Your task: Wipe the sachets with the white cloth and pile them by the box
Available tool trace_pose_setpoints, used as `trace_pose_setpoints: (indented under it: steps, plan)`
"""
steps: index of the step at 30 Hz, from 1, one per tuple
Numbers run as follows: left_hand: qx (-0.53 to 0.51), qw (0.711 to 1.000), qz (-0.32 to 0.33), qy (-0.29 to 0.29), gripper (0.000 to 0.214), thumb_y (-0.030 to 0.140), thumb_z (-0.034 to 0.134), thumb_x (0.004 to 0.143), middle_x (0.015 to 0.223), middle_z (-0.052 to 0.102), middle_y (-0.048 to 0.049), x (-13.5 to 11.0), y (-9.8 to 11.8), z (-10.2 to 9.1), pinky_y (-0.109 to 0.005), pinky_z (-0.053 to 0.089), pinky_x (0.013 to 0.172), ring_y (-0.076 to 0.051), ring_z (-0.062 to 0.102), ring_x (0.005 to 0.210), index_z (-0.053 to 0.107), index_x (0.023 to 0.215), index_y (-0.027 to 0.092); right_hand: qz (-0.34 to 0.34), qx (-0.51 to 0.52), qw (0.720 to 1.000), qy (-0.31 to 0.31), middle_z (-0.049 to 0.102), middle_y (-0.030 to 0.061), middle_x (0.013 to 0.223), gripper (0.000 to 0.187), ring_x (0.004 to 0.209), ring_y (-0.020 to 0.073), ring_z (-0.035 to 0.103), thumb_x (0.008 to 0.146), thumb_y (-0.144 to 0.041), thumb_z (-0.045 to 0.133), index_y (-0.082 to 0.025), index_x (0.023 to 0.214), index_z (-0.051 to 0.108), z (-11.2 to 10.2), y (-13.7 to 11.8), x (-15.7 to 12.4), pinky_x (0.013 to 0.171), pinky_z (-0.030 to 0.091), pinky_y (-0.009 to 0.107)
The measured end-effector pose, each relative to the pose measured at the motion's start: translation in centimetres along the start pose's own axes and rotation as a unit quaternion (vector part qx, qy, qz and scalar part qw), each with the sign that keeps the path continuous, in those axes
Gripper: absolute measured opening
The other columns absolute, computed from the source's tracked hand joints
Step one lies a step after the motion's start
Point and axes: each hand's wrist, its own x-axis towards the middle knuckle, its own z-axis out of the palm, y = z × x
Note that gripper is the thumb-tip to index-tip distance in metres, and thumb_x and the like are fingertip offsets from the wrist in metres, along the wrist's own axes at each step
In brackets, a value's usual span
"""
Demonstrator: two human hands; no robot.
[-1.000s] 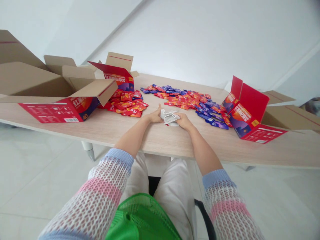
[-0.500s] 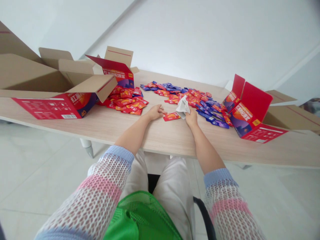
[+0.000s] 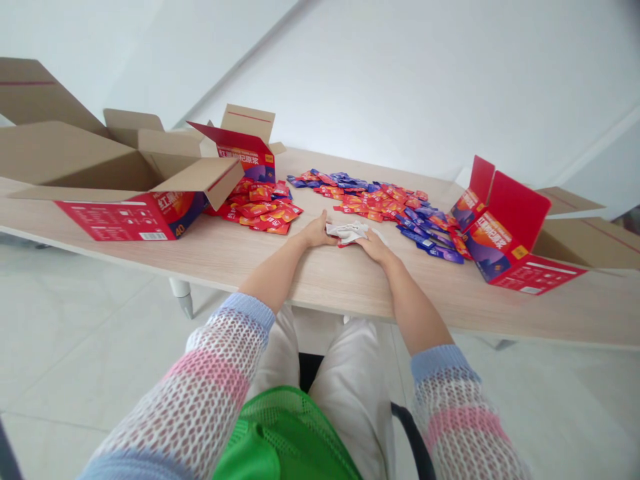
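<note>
Under the white cloth (image 3: 347, 231) a red packet (image 3: 343, 244) shows only a thin edge. The fingertips of the left hand (image 3: 316, 233) and right hand (image 3: 373, 247) are hidden at the cloth, so their grip is unclear. Far left of the cloth the cardboard box (image 3: 75, 157) is cut off by the edge of view; far right, a brown carton (image 3: 590, 237) too.

Packing workroom: bare white walls, long table (image 3: 320, 280), open cartons (image 3: 125, 167), heaped sachets (image 3: 380, 200).

Matt pale wood-grain table (image 3: 310, 280), glossy foil-like sachets (image 3: 380, 197), matt corrugated cardboard box (image 3: 100, 160), soft white cloth (image 3: 347, 231)
</note>
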Motion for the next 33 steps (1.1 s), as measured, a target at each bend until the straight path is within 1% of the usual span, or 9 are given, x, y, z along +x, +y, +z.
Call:
trace_pose_setpoints:
  steps: [2,5,8,12,15,22,28,31,33]
  plan:
    - [0.004,1.000,0.014,0.017,0.137,0.038,0.087,0.047,0.120,0.060,-0.0192,0.3,-0.4,0.3,-0.031,0.044,0.088,-0.028,0.059,0.107,0.003,0.148,0.001,-0.001,0.109,0.994,-0.002,0.066,0.0040,0.112,0.044,0.107,0.0252,0.056,0.083,-0.044,0.046,-0.021,0.116,0.065,-0.3,-0.5,-0.2,0.091,0.042,0.036]
    - [-0.012,0.999,0.035,0.000,0.134,0.034,0.085,0.050,0.110,0.066,-0.0170,0.8,-1.0,0.5,-0.032,0.043,0.091,-0.028,0.057,0.112,0.000,0.147,-0.003,0.071,0.171,0.982,0.029,0.069,0.0046,0.080,0.046,0.080,0.0233,0.061,0.079,-0.051,0.049,-0.013,0.092,0.072,-0.6,-0.8,-0.4,0.069,0.045,0.030]
    - [-0.025,0.999,0.041,0.000,0.124,0.031,0.082,0.056,0.103,0.070,-0.0141,1.0,-1.3,0.5,-0.031,0.039,0.096,-0.027,0.052,0.118,0.006,0.148,-0.002,0.116,0.153,0.980,0.056,0.064,0.0033,0.065,0.048,0.066,0.0203,0.057,0.076,-0.056,0.050,-0.011,0.075,0.069,-0.8,-0.5,-0.2,0.059,0.040,0.027]
    - [-0.062,0.998,0.023,-0.020,0.102,0.029,0.083,0.056,0.106,0.069,-0.0140,0.9,-0.9,0.0,-0.032,0.038,0.099,-0.029,0.052,0.118,0.034,0.142,0.004,0.193,0.019,0.970,0.149,0.062,0.0071,0.061,0.051,0.064,0.0221,0.057,0.078,-0.060,0.046,-0.015,0.064,0.067,-1.3,0.3,0.3,0.059,0.039,0.029]
    - [-0.102,0.992,0.012,-0.068,0.090,0.031,0.084,0.055,0.109,0.068,-0.0139,0.7,-0.7,-0.2,-0.035,0.041,0.097,-0.028,0.059,0.110,0.046,0.133,0.005,0.265,-0.053,0.933,0.238,0.066,0.0138,0.070,0.054,0.069,0.0257,0.060,0.082,-0.059,0.040,-0.015,0.073,0.070,-2.3,1.0,0.5,0.062,0.042,0.032]
    - [-0.121,0.990,0.018,-0.072,0.084,0.035,0.083,0.056,0.113,0.066,-0.0158,0.0,0.0,-0.6,-0.039,0.044,0.094,-0.028,0.061,0.106,0.052,0.128,0.005,0.306,-0.148,0.886,0.315,0.067,0.0227,0.091,0.066,0.087,0.0296,0.063,0.094,-0.050,0.019,-0.007,0.110,0.066,-4.6,0.9,-0.4,0.069,0.045,0.034]
    - [-0.058,0.989,0.052,-0.126,0.103,0.032,0.086,0.050,0.124,0.060,-0.0130,-0.6,1.2,-1.1,-0.036,0.034,0.104,-0.027,0.052,0.120,0.041,0.140,0.011,0.294,-0.171,0.895,0.290,0.066,0.0222,0.099,0.062,0.103,0.0305,0.060,0.093,-0.052,0.023,-0.011,0.112,0.066,-3.0,-0.2,-0.7,0.078,0.044,0.034]
    - [-0.042,0.993,0.045,-0.099,0.116,0.035,0.086,0.049,0.121,0.062,-0.0140,-0.5,1.1,-0.8,-0.037,0.031,0.106,-0.028,0.049,0.122,0.028,0.146,0.009,0.283,-0.168,0.924,0.197,0.066,0.0200,0.104,0.059,0.104,0.0314,0.060,0.091,-0.054,0.027,-0.014,0.111,0.066,-1.0,-0.7,-0.3,0.084,0.043,0.038]
    - [-0.041,0.995,0.045,-0.074,0.121,0.036,0.087,0.047,0.119,0.063,-0.0143,-0.3,0.8,-0.5,-0.038,0.029,0.106,-0.028,0.048,0.123,0.024,0.147,0.009,0.232,-0.154,0.951,0.132,0.062,0.0175,0.117,0.056,0.111,0.0310,0.056,0.091,-0.052,0.029,-0.016,0.122,0.060,0.3,-1.0,-0.1,0.091,0.041,0.041]
